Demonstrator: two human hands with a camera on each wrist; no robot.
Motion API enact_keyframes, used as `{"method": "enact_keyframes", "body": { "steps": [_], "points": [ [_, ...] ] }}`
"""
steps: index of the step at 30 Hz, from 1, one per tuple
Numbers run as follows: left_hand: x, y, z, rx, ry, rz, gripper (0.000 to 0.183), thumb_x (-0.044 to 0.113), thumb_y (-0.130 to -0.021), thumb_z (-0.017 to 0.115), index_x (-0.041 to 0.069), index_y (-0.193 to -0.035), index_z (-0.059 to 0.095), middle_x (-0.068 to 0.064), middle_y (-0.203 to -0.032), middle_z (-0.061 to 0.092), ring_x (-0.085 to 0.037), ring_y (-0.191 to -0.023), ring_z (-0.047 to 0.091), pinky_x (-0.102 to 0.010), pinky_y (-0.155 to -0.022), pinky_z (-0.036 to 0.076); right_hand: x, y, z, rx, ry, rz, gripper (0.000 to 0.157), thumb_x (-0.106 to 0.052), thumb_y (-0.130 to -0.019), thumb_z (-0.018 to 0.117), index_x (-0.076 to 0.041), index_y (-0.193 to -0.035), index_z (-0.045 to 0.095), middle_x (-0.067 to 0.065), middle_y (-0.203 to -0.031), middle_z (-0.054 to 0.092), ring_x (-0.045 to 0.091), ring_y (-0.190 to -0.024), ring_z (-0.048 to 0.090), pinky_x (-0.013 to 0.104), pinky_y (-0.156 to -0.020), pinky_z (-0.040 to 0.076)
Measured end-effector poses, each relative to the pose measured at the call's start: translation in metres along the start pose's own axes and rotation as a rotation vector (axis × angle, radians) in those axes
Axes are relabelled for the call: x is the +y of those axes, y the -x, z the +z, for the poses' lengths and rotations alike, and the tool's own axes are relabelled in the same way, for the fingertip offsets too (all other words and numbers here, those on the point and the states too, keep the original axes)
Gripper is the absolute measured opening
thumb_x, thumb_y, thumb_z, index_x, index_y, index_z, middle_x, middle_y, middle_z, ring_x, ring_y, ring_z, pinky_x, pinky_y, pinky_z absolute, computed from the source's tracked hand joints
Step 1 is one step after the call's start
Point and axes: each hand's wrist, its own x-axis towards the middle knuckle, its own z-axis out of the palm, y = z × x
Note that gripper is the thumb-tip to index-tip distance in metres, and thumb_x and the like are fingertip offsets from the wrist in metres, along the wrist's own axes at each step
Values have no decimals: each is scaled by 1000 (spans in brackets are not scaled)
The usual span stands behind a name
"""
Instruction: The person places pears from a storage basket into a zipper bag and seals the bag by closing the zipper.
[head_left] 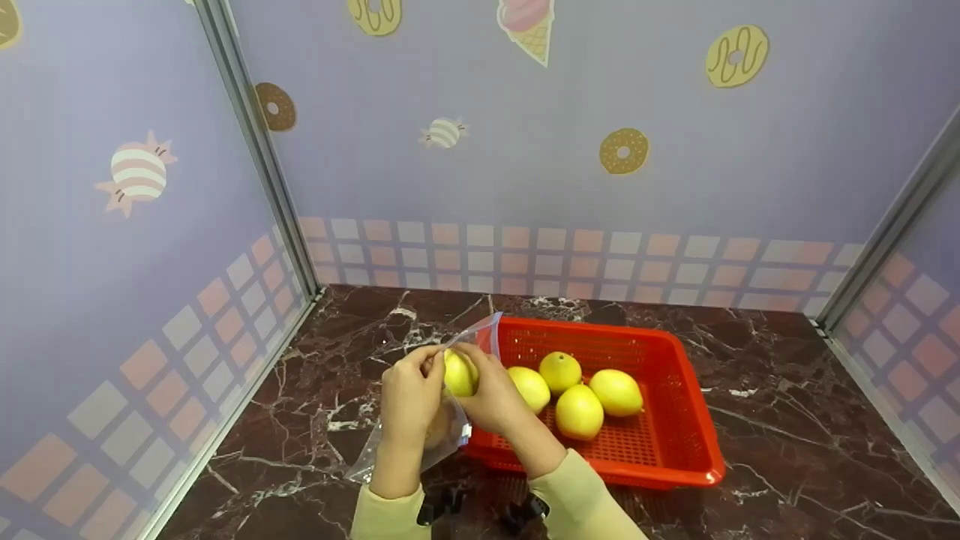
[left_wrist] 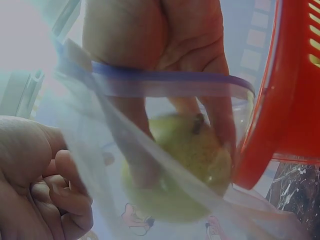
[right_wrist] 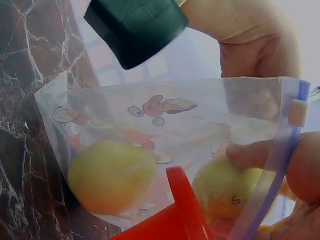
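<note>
A clear zip bag [right_wrist: 200, 105] with a purple-blue edge, a slider and printed cartoons is between the hands. My left hand [head_left: 411, 391] pinches the bag's edge on its left side. My right hand [head_left: 491, 388] grips a yellow-green pear [head_left: 459, 373], its fingers reaching inside the bag's mouth. From the left wrist, that pear shows its brown stem behind the clear plastic. Another pear [right_wrist: 112, 177] lies deeper in the bag, in the right wrist view. The right hand's fingertips are partly hidden by the fruit.
Just right of the bag stands a red plastic basket [head_left: 694, 420] with several yellow pears [head_left: 579, 412] inside. Its left rim is close to the bag. The dark marbled table [head_left: 787, 435] is bounded by patterned wall panels at the back and both sides.
</note>
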Motion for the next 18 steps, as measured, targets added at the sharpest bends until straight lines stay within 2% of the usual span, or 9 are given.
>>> {"method": "enact_keyframes", "body": {
  "steps": [5, 12, 18],
  "points": [
    [0, 0, -1, -16, -5, -14, 15, 7, -92, 68, 3, -102, 80, -1, -63, 61, -9, -56, 45, -28, -55, 42, 0, 1, 0, -14, -57, 25, 72, 3, -81, 78, -1, -146, 46, 35, -132, 53, 48, -109, 66, 55, -92, 57],
    [-1, 0, -2, -27, -19, -21, 15, 8, -93, 69, 2, -101, 80, -1, -64, 62, -10, -56, 48, -31, -56, 46, 0, 1, 0, -9, -26, 20, 69, 1, -81, 80, -1, -143, 50, 29, -129, 59, 42, -111, 66, 52, -91, 57],
    [-1, -1, -2, -15, -17, -11, 14, 7, -92, 69, 3, -100, 80, -1, -63, 61, -11, -56, 47, -33, -57, 47, 0, 2, -3, 4, -53, 3, 66, 3, -82, 79, -2, -142, 52, 27, -128, 60, 41, -111, 66, 51, -91, 58]
  ]
}}
